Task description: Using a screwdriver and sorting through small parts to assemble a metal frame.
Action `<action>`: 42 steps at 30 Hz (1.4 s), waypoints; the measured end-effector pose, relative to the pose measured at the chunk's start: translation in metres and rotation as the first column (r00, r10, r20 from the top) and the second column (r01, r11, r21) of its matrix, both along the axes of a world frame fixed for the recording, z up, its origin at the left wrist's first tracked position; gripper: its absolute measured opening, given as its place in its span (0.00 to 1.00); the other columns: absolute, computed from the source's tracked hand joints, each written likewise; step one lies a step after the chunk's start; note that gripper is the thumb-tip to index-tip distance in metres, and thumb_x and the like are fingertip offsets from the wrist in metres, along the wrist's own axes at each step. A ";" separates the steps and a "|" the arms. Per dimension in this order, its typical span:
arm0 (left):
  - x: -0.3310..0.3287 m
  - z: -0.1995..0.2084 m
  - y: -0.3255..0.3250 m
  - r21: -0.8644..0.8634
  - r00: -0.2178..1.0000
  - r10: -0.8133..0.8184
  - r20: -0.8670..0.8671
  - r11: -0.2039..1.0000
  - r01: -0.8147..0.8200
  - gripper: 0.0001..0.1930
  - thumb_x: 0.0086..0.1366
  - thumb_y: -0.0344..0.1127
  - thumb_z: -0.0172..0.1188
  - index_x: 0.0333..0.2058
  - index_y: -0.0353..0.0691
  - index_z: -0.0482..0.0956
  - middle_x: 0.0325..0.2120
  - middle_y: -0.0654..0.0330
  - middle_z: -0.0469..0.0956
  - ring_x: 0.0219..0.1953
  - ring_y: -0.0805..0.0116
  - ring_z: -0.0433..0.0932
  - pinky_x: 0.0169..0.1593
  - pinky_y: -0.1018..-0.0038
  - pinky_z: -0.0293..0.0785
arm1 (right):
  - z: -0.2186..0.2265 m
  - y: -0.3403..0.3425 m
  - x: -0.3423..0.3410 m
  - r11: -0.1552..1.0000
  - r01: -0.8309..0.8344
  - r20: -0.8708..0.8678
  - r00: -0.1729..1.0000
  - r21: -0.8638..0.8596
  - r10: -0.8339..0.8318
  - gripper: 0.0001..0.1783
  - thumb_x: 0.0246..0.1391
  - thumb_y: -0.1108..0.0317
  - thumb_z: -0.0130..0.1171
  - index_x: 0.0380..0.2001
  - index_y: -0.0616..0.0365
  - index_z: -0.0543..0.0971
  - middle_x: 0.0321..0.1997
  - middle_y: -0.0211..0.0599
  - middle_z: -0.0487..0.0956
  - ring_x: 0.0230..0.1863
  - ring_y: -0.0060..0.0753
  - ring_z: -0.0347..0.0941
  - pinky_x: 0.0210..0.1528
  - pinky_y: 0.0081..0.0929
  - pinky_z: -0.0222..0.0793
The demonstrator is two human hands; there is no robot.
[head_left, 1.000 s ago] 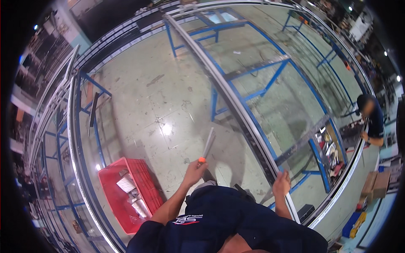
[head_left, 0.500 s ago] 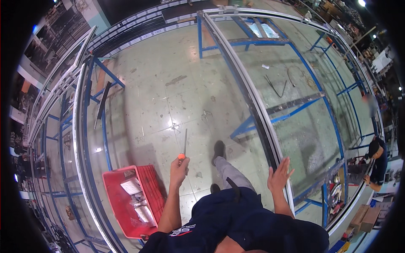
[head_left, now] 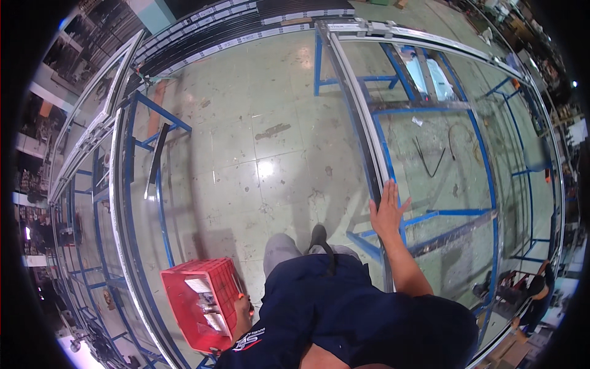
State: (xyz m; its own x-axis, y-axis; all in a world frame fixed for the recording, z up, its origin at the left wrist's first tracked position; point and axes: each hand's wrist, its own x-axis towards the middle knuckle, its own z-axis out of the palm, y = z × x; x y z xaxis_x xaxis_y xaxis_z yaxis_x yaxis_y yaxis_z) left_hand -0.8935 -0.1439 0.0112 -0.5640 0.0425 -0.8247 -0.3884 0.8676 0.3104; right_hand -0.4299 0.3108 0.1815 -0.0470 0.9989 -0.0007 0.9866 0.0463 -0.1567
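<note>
Several right fingers (head_left: 385,192) spread apart, on silver rail (head_left: 367,123), left fingers (head_left: 245,303) curled around orange-handled tool (head_left: 240,296)

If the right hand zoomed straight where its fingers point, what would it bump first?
Probably the silver rail: it runs on ahead of the right hand, which might just slide along it. Depth is hard to judge here.

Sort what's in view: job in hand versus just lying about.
Likely in the job:
orange-handled tool, in left hand
metal frame, under right hand
red crate, beside left hand, less sure

Apparently lying about:
bent black strip on floor
white scrap
</note>
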 end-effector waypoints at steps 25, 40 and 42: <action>-0.213 0.121 0.679 0.416 0.995 0.023 -0.101 0.909 0.021 0.13 0.70 0.45 0.62 0.30 0.46 0.73 0.17 0.71 0.69 0.15 0.80 0.68 0.17 0.77 0.62 | 0.005 0.656 -0.189 0.994 -0.104 -0.113 0.989 -0.033 0.099 0.41 0.63 0.51 0.57 0.73 0.54 0.57 0.48 0.54 0.81 0.46 0.62 0.80 0.45 0.56 0.76; -0.133 0.036 0.611 -0.290 0.808 -0.587 0.042 0.767 0.572 0.23 0.72 0.53 0.51 0.44 0.37 0.80 0.32 0.56 0.83 0.36 0.55 0.82 0.40 0.57 0.75 | -0.017 0.750 -0.178 0.969 -0.221 -0.361 0.899 0.113 0.248 0.35 0.59 0.59 0.62 0.68 0.51 0.67 0.35 0.41 0.82 0.26 0.50 0.79 0.27 0.44 0.73; -0.069 -0.028 0.661 -0.357 0.768 -0.640 0.017 0.714 0.603 0.24 0.72 0.54 0.49 0.48 0.38 0.79 0.35 0.56 0.84 0.41 0.53 0.82 0.44 0.55 0.75 | -0.014 0.756 -0.199 0.940 -0.249 -0.472 0.816 0.232 0.333 0.32 0.57 0.60 0.66 0.64 0.52 0.71 0.35 0.39 0.83 0.25 0.48 0.79 0.26 0.42 0.72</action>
